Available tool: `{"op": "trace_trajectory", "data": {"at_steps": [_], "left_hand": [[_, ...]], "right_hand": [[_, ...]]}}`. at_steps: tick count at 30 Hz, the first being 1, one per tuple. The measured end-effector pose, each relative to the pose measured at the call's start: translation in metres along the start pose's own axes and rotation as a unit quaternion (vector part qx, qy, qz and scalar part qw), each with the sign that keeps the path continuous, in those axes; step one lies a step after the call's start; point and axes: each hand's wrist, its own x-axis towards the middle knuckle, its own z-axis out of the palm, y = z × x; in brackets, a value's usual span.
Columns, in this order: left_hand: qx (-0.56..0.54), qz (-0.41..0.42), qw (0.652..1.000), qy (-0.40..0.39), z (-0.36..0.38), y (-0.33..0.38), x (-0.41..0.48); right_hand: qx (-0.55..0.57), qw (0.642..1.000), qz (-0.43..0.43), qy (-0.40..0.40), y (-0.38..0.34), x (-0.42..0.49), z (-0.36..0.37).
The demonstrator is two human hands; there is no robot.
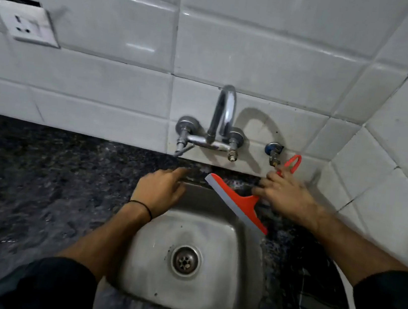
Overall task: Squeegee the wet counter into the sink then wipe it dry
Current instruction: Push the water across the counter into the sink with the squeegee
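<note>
**Behind the sink, at the back corner: draw the blade through to the basin**

The right hand (285, 190) is closed around the handle of the red squeegee (238, 201). The handle's loop pokes out past the fingers toward the wall tiles (265, 57). The left hand (163, 188) lies open and flat, with straight fingers reaching onto the narrow strip behind the sink (149, 265).

The squeegee's grey-edged blade slants across the sink's back right corner, one end near the wall and the other over the right rim.

To do this stroke well, I would keep the whole rubber edge pressed on the dark stone tabletop (21, 180) and tilt the handle low. Pull in one steady pass so the water spills over the rim, and keep clear of the faucet (222, 120).

The left hand should lift away from the blade's path. A dark striped cloth (320, 304) lies right of the sink, handy for drying.
</note>
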Motion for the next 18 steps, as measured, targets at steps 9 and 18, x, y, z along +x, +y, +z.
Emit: {"op": "trace_trajectory", "data": {"at_steps": [9, 18], "left_hand": [[-0.051, -0.161, 0.985, 0.046, -0.067, -0.132, -0.131], [-0.044, -0.312, 0.946, 0.079, -0.147, -0.273, -0.281]], "right_hand": [[0.215, 0.972, -0.066, -0.069, -0.177, 0.048, -0.109], [0.273, 0.956, -0.1, 0.016, -0.312, 0.171, -0.232]]}}
